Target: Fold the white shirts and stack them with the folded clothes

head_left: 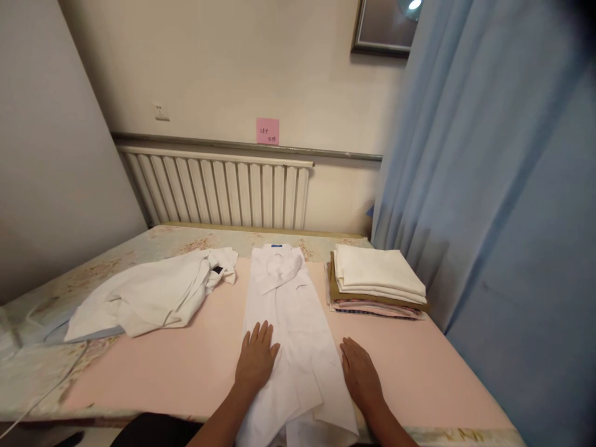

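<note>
One pink sheet [177, 372] lies beside a blue curtain [456, 155], near a radiator [218, 189]; left hand [256, 355] flat on a white shirt [300, 341], right hand [361, 369] unclenched at its edge.

No text can be read with certainty on the pink note [267, 131] or the blue collar label [276, 246].
</note>
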The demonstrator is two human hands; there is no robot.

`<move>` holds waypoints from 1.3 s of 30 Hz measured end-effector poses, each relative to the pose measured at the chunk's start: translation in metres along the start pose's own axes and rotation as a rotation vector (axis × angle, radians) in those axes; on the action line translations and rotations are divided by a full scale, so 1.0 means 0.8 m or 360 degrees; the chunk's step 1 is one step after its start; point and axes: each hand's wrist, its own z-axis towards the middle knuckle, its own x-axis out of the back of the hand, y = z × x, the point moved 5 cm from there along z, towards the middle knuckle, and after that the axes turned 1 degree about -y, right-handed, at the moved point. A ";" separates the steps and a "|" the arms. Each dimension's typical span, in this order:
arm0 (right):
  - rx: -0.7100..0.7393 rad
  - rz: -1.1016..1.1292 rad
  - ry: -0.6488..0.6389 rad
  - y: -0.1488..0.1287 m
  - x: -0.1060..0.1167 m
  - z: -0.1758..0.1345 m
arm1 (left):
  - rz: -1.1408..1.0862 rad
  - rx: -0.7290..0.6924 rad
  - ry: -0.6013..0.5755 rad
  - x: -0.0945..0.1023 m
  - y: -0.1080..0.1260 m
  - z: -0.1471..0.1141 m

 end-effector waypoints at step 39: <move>0.0016 0.0033 0.0029 0.001 -0.002 -0.001 | -0.0001 -0.0007 0.0016 -0.001 0.000 0.000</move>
